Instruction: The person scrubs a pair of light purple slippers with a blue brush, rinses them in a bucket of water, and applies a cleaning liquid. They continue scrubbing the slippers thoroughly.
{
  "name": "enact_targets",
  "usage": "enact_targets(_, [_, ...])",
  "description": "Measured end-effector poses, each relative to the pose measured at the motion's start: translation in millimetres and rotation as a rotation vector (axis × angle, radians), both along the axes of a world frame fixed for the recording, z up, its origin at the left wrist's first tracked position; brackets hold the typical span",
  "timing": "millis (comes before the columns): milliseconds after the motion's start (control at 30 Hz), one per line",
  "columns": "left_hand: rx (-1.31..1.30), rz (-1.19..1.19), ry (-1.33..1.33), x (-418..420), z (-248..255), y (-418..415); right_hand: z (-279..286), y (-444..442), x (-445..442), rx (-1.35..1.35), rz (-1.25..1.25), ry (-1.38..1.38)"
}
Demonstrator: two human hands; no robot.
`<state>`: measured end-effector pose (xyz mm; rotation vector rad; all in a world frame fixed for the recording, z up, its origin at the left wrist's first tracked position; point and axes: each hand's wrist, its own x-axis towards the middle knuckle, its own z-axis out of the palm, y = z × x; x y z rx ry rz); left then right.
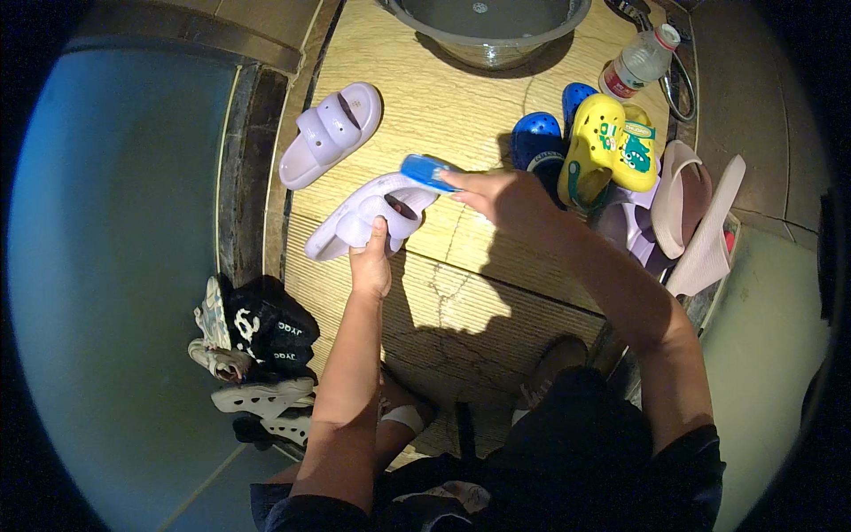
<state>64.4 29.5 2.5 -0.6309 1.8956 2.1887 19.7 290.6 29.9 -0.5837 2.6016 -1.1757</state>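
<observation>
My left hand grips a lilac slide sandal by its strap, thumb on the outside, with the fingers mostly hidden behind it. Dark marks show along the sandal's edge. In my right hand is a blue brush, its back facing up, at the sandal's upper right end; its bristles are hidden, and whether it touches the sandal I cannot tell. A matching lilac slide sandal lies upright on the tiled floor, above the held one.
A basin of greyish water stands at the top. To the right are a plastic bottle, blue clogs, yellow clogs and pale pink slides. Black slippers, sneakers and off-white clogs lie at lower left.
</observation>
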Motion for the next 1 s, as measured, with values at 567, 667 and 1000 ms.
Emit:
enact_targets(567, [-0.066, -0.003, -0.047, 5.8, -0.5, -4.6, 2.6, 5.9, 7.8, -0.111, -0.058, -0.183])
enact_targets(667, [-0.059, -0.026, -0.049, 6.8, -0.7, 5.9, 33.8, -28.1, -26.2, -0.113, -0.047, -0.669])
enact_targets(1000, [-0.090, 0.053, -0.024, 5.2, -0.3, 5.5, 2.3, -26.4, -1.6, -0.291, -0.107, -0.051])
